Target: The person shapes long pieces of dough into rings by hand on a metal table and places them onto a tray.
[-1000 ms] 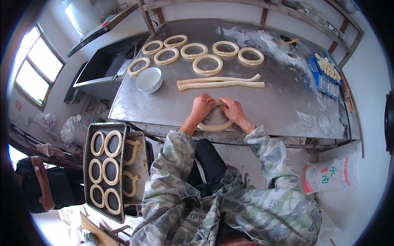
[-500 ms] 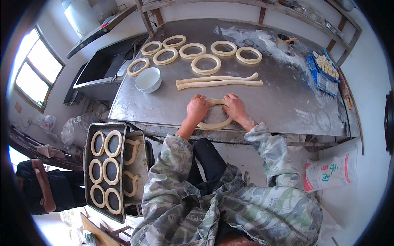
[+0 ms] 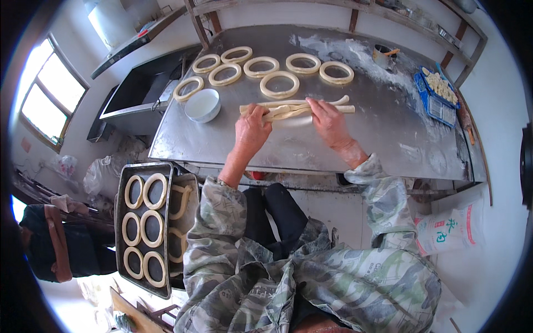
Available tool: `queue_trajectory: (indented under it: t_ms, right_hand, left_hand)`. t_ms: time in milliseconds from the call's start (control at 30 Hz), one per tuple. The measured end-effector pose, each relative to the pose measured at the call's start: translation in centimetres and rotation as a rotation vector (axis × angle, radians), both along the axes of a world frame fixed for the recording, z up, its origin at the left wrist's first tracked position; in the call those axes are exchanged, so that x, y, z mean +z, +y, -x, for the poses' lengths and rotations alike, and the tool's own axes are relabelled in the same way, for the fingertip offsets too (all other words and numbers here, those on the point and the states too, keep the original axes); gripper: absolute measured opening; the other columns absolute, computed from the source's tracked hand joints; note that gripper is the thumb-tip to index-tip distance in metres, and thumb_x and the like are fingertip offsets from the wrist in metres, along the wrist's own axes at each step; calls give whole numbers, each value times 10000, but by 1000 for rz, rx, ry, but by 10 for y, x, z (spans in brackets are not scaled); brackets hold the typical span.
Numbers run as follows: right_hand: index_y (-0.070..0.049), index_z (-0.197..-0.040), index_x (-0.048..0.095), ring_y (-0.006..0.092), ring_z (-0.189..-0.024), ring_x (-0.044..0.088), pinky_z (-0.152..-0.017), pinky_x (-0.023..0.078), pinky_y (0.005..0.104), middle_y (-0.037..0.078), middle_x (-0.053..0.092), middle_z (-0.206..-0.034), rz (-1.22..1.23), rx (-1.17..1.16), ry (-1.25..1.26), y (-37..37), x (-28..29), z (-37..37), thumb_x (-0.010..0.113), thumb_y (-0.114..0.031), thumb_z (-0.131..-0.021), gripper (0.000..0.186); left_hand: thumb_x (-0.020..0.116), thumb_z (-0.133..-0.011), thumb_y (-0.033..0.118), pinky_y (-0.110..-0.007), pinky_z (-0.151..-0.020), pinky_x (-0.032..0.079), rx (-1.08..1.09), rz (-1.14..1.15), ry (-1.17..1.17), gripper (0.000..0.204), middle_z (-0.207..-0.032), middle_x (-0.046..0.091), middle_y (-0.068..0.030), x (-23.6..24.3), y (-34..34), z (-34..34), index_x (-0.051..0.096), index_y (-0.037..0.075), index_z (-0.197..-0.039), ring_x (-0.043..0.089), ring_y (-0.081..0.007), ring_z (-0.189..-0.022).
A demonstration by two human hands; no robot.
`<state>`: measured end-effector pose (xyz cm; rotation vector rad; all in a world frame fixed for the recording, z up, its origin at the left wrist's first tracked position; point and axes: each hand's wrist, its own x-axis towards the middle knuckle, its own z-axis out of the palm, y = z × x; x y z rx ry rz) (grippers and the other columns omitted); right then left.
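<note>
My left hand (image 3: 252, 130) and my right hand (image 3: 331, 125) are both closed on a dough ring (image 3: 286, 113), one at each end. Lifted toward me, the ring looks flattened and narrow from this angle. Just behind it, two long dough ropes (image 3: 340, 101) lie side by side on the metal worktable (image 3: 383, 130); my fingers and the ring cover part of them. Farther back rest several finished-looking dough rings (image 3: 279, 95). A white bowl (image 3: 203, 115) stands to the left of my left hand.
A black tray (image 3: 123, 244) of dough rings sits at the lower left, overlapping another tray. At the table's right are a blue basket (image 3: 438, 115) with dough pieces, a rolling pin (image 3: 465, 119) and a cup (image 3: 383, 57) beside scattered flour. A white sack (image 3: 449, 230) stands lower right.
Both hands have moved away from me with the dough ring, raising it off the table near the front edge. The ring, round before, now appears narrowed and drawn out between my hands.
</note>
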<state>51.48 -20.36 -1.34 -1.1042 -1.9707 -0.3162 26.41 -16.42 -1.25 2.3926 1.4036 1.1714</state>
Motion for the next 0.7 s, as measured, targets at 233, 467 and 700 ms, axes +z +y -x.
queue_trajectory:
  t_ms: [233, 467, 700]
  right_hand:
    - [-10, -1159, 666, 347, -1164, 625, -970, 524, 428, 152, 671, -1228, 331, 181, -232, -44, -79, -29, 685, -157, -846, 347]
    - [-27, -1073, 704, 353, -1042, 662, -895, 540, 421, 160, 704, -1119, 627, 236, -3, -29, -84, 9, 678, -185, -848, 277]
    - [-46, -1021, 741, 352, -917, 685, -831, 551, 411, 140, 726, -977, 561, 254, 147, -26, -93, 12, 625, -127, -860, 214]
  left_hand:
    - [770, -749, 164, -451, -1028, 435, -364, -95, 372, 378, -1094, 662, -69, -74, -40, 5, 709, 84, -1113, 611, -294, -1094]
    - [677, -827, 120, -438, -941, 472, -321, 7, 309, 201, -1020, 656, -67, -100, -42, -18, 716, 84, -1021, 634, -276, -991]
    - [681, -826, 134, -429, -906, 492, -344, -79, 187, 160, -994, 671, -66, -104, -42, -20, 718, 83, -973, 647, -287, -969]
